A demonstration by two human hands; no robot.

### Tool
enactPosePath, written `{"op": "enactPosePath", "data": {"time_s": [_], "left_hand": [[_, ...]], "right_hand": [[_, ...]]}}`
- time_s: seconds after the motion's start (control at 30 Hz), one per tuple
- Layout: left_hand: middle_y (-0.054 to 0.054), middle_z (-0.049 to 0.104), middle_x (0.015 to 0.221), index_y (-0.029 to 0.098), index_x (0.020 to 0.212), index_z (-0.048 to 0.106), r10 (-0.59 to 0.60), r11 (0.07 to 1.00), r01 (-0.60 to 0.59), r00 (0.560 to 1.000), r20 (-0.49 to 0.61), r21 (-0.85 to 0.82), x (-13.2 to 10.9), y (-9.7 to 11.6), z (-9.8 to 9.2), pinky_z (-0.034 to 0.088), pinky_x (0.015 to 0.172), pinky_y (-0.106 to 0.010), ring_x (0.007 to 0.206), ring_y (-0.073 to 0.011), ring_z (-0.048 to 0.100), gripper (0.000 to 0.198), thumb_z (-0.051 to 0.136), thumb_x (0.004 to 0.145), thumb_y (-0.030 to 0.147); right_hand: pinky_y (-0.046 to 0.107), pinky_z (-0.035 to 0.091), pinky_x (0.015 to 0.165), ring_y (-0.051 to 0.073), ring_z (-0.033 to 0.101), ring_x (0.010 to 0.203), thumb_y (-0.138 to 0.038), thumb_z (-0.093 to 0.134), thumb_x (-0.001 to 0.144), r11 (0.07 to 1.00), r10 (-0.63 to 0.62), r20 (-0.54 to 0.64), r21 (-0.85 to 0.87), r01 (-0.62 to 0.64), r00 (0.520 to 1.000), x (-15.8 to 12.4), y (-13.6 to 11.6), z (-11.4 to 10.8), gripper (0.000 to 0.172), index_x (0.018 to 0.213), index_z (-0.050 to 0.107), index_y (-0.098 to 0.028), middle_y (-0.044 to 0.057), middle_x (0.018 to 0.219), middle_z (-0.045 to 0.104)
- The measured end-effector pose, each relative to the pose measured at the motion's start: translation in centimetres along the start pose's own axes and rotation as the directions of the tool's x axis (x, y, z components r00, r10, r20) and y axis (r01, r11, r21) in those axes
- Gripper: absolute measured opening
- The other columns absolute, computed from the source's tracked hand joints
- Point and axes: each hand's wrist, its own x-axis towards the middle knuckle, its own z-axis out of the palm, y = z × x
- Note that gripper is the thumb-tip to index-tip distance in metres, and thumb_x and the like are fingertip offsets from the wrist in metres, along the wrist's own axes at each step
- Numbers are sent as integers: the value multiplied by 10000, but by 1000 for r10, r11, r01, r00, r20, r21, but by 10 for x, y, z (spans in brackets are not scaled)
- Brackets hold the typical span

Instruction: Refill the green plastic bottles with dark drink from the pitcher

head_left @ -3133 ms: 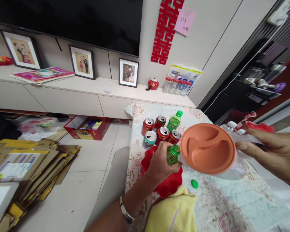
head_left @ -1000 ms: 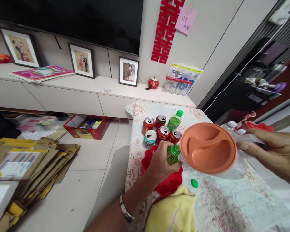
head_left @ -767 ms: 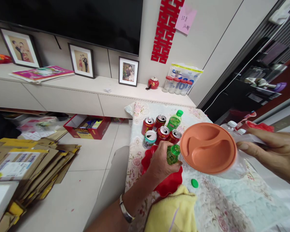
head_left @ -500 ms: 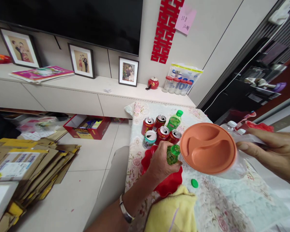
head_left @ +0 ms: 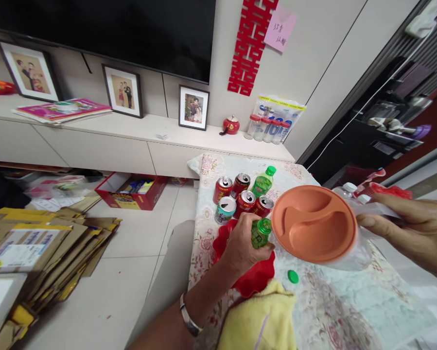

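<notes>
My left hand [head_left: 242, 245] is wrapped round a small green bottle [head_left: 259, 234], held tilted over a red scalloped dish [head_left: 256, 278]. The bottle's mouth sits at the rim of a clear jug with an orange lid [head_left: 314, 223]. My right hand [head_left: 408, 228] grips that jug from the right, thumb along its side. A loose green cap [head_left: 293, 276] lies on the floral tablecloth [head_left: 349, 311] below the jug. A yellow cloth [head_left: 262, 318] lies near my left forearm.
Several red cans [head_left: 242, 194], a teal can [head_left: 225, 209] and another green bottle [head_left: 263, 183] stand at the table's far end. Flattened cardboard [head_left: 39, 248] is piled on the floor at left. A red box [head_left: 132, 192] sits by the low cabinet [head_left: 131, 141].
</notes>
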Motion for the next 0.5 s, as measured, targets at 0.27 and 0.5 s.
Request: {"op": "enactPosePath", "data": {"time_s": [0.27, 0.5], "left_hand": [[-42, 636, 1063, 245, 1115, 542, 14, 1000, -14, 1000, -5, 2, 1, 0, 0, 547, 860, -389, 966, -256, 683, 490, 815, 711, 293], [-38, 630, 1064, 248, 1117, 537, 16, 1000, -16, 1000, -4, 10, 0, 1, 0, 542, 866, -381, 965, -248, 678, 496, 817, 708, 277]], "right_hand": [[163, 377, 329, 100, 459, 356, -653, 651, 965, 999, -20, -9, -34, 20, 1000, -1, 3, 2, 598, 571, 633, -204, -31, 446, 486], [159, 369, 323, 93, 445, 350, -691, 616, 984, 998, -41, -6, -39, 41, 999, 0, 0, -2, 647, 562, 624, -201, -30, 443, 471]]}}
